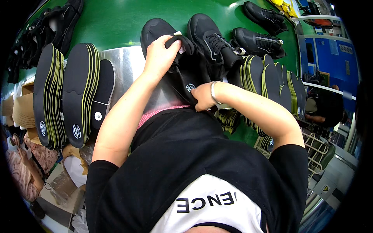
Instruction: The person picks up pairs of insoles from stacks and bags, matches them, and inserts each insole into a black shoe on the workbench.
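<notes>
A black lace-up shoe [156,32] lies in front of me on a metal plate [126,64], toe pointing away. My left hand [161,56] is closed on the shoe's tongue [185,44], pulling it up at the opening. Near the heel, my right hand [204,96] grips the rear end of a dark insole [190,86] with a round white print. The insole's front part runs into the shoe and is hidden. Just to the right lies a second black shoe [206,33], also toe away.
Stacks of black insoles with yellow-green edges stand at left [79,81] and right [254,73] on the green table [116,19]. More black shoes [258,42] lie at the far right, others [58,27] at the far left. Another person's arm [31,167] shows at lower left.
</notes>
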